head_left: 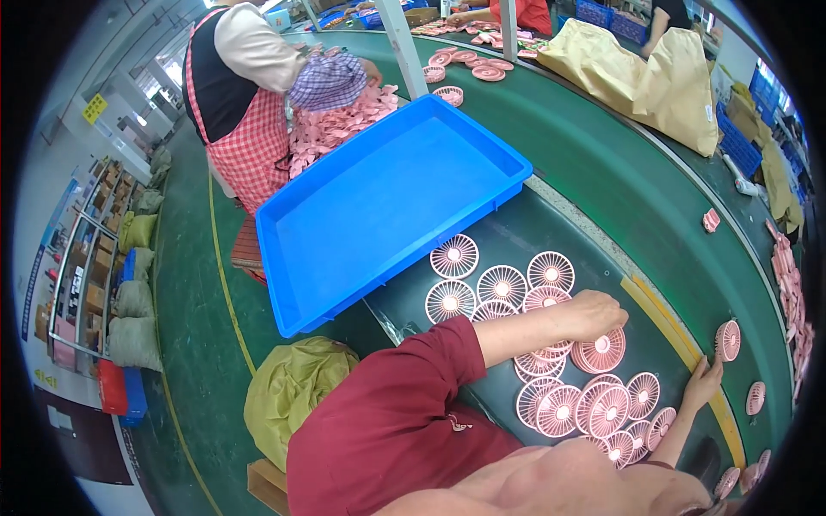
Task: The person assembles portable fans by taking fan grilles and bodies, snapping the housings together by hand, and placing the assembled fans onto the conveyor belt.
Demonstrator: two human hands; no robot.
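My left hand (594,316) is closed at the edge of a small stack of round pink fan grilles (600,351) on the dark green table. Its fingertips are partly hidden behind the hand. To the right, my right hand (703,383) reaches over the belt's edge, its fingertips at the lower rim of another pink fan grille (728,340). More grilles lie around my left hand, some flat and single (450,301), others overlapping in piles (608,408). A large blue tray (396,273) with a bare bottom stands beyond them.
A green conveyor belt (594,198) curves along the right, carrying more grilles (755,398). Yellow tape (667,327) marks its near edge. A co-worker in a checked apron (249,155) handles pink parts (331,133) behind the tray. A yellow-green sack (297,387) sits at my left.
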